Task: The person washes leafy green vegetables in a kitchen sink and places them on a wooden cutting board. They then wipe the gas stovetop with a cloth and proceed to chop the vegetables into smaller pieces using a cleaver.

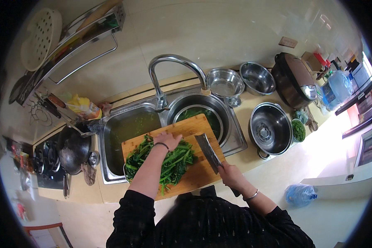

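Note:
A wooden cutting board (204,183) lies across the front of the sink and overlaps both basins. Long-stemmed leafy greens (176,161) are heaped on its left and middle part. My left hand (168,141) rests on the far side of the heap with its thumb spread, partly hiding the leaves. At the board's right side, my right hand (232,176) grips the handle of a cleaver (208,152). Its broad metal blade points away from me, over the bare wood right of the greens.
Murky water stands in the left sink basin (127,130); more greens sit in a bowl in the round basin (224,124). A tall faucet (173,57) arches behind. To the right are a steel pot (269,130), metal bowls (225,82) and a rice cooker (293,77). A wok (74,152) sits left.

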{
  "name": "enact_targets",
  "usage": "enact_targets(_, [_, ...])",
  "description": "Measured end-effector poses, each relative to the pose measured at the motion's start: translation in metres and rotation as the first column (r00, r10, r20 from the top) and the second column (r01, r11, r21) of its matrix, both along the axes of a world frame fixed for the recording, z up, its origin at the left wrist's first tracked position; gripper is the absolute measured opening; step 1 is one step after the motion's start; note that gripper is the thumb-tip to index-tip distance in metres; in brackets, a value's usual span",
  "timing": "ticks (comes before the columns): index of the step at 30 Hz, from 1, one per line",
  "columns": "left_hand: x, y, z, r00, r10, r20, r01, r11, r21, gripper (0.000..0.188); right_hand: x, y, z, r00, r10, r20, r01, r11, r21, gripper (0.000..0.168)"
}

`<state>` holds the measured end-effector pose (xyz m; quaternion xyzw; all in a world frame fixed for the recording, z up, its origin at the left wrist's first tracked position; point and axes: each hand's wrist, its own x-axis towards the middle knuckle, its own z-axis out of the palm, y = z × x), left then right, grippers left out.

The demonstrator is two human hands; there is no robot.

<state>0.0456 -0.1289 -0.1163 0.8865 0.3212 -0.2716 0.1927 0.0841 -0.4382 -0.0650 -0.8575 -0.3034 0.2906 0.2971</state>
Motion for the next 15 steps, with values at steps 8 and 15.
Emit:
enact_targets(8, [-0.028,-0.076,0.036,0.941,-0.338,-0.009,0.328,0.905,0.27,0.093,-0.006,0.016,0.005,0.997,0.032,0.075,-0.03,0.999,-0.025,0.026])
enact_targets(15, [-0.024,-0.066,0.007,0.936,-0.305,0.178,0.256,0.933,0.254,0.066,-0.002,0.029,-0.004,0.989,0.088,0.117,-0.082,0.995,-0.055,0.029])
